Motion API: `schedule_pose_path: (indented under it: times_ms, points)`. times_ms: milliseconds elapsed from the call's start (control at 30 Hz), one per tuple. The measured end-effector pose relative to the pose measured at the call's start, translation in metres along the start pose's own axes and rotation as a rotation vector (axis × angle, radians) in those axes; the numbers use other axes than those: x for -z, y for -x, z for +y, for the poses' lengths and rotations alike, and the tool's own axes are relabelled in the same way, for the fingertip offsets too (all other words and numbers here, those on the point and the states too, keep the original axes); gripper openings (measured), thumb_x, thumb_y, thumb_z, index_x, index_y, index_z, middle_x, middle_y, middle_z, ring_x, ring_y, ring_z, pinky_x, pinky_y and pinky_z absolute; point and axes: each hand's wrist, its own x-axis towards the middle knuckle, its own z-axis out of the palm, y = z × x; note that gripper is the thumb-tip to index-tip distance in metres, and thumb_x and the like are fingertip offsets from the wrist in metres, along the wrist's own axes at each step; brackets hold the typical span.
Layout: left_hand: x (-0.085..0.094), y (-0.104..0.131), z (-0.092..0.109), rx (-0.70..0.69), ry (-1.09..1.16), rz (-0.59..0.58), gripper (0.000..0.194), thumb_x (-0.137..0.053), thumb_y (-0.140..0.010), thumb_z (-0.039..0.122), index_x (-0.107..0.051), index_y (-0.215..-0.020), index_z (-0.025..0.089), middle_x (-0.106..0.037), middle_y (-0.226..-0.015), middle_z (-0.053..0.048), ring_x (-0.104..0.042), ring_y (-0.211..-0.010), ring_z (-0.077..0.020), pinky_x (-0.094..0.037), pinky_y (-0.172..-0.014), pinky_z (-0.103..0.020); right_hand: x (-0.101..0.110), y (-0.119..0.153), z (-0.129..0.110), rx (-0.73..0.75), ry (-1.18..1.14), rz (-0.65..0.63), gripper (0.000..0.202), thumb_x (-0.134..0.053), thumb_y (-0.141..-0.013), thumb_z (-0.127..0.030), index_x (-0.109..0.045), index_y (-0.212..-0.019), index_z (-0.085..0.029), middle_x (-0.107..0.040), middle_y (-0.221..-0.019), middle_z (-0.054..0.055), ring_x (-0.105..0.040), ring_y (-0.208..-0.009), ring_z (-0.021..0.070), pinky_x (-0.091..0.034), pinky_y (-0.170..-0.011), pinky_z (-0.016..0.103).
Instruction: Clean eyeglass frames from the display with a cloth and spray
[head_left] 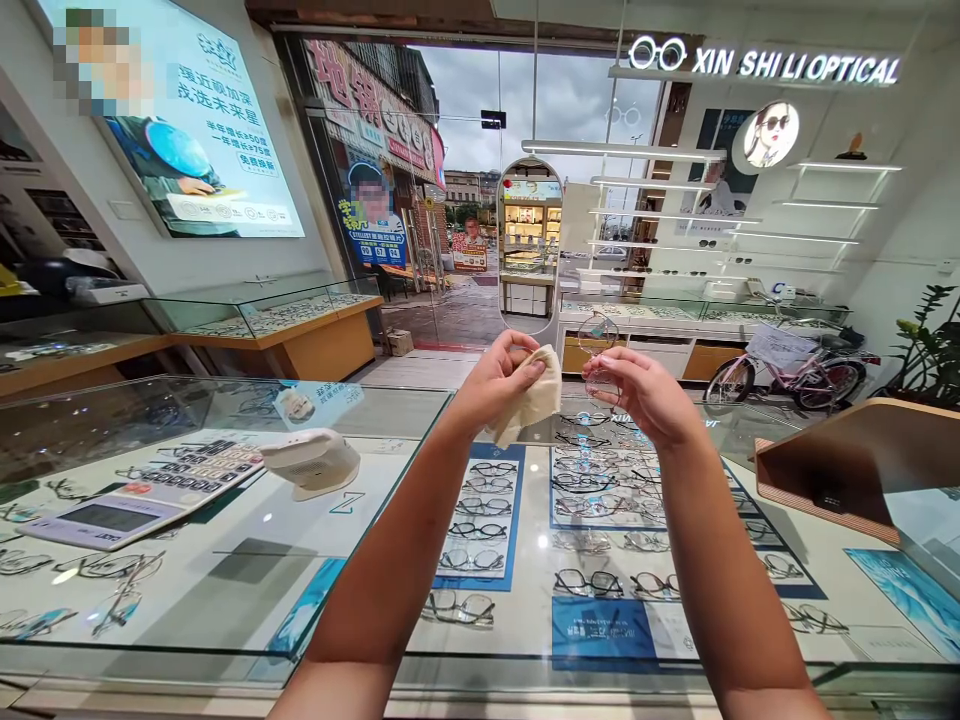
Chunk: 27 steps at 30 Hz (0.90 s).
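Cream cloth [541,395] was bunched in our left hand [501,380], fingers pinched on it. Our right hand [637,388] had its fingers gripping thin-rimmed glasses [599,331], just right of the cloth, apart, above the glass surface [525,625]. Looked like lens wiping: we judged it best to steady the rim, keep bare fingers off the lenses, rub lightly, avoid bending the frame.

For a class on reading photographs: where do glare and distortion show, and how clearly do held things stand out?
In the head view: shop sign and wall poster glow; glare spots dot the glass counter; uprights near the sides lean; the thin-rimmed glasses in the right hand blend into the background, but the pale cloth in the left hand stands out.
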Motion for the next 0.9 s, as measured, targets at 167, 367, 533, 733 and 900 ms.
schedule_pose_path:
  times_ms: [167,367,533,733,900]
  points:
    - [-0.003,0.001,0.003,-0.094,-0.064,0.031,0.052,-0.081,-0.085,0.066,-0.061,-0.101,0.021,-0.064,-0.081,0.0,-0.057,-0.068,-0.0131,-0.045,-0.062,-0.025,-0.002,-0.001,0.005,-0.045,0.064,-0.07,0.033,-0.089,-0.078,-0.052,-0.075,-0.089,-0.024,-0.076,-0.106,0.005,-0.067,-0.111,0.0222,-0.052,-0.096,0.037]
    - [-0.004,0.0,-0.001,-0.311,-0.259,0.116,0.042,-0.074,-0.094,0.061,-0.068,-0.097,0.02,-0.064,-0.094,-0.005,-0.057,-0.083,-0.0158,-0.046,-0.073,-0.027,-0.012,-0.002,0.01,-0.07,0.11,-0.154,0.034,-0.089,-0.077,-0.053,-0.074,-0.084,-0.023,-0.075,-0.1,0.003,-0.066,-0.103,0.02,-0.049,-0.095,0.037]
    - [-0.004,-0.001,-0.005,-0.317,-0.289,0.167,0.04,-0.079,-0.092,0.056,-0.064,-0.103,0.021,-0.062,-0.094,-0.001,-0.055,-0.081,-0.0146,-0.044,-0.073,-0.026,-0.019,0.0,0.012,-0.054,0.149,-0.252,0.033,-0.087,-0.078,-0.054,-0.074,-0.081,-0.023,-0.075,-0.094,0.003,-0.065,-0.094,0.0193,-0.047,-0.093,0.037]
    - [-0.01,0.001,-0.003,-0.397,-0.51,0.39,0.044,-0.085,-0.085,0.058,-0.062,-0.095,0.023,-0.062,-0.096,-0.003,-0.054,-0.087,-0.0191,-0.041,-0.08,-0.031,-0.019,-0.001,0.012,0.005,0.186,-0.293,0.035,-0.086,-0.079,-0.056,-0.074,-0.08,-0.023,-0.073,-0.089,0.003,-0.062,-0.089,0.0202,-0.046,-0.09,0.037]
    - [-0.021,0.014,0.004,-0.236,-0.82,0.631,0.06,-0.079,-0.084,0.071,-0.045,-0.067,0.024,-0.046,-0.063,0.0,-0.039,-0.066,-0.0191,-0.019,-0.067,-0.033,-0.024,0.0,0.013,0.068,0.225,-0.288,0.036,-0.082,-0.083,-0.057,-0.073,-0.079,-0.022,-0.071,-0.089,0.003,-0.06,-0.089,0.0199,-0.044,-0.091,0.036]
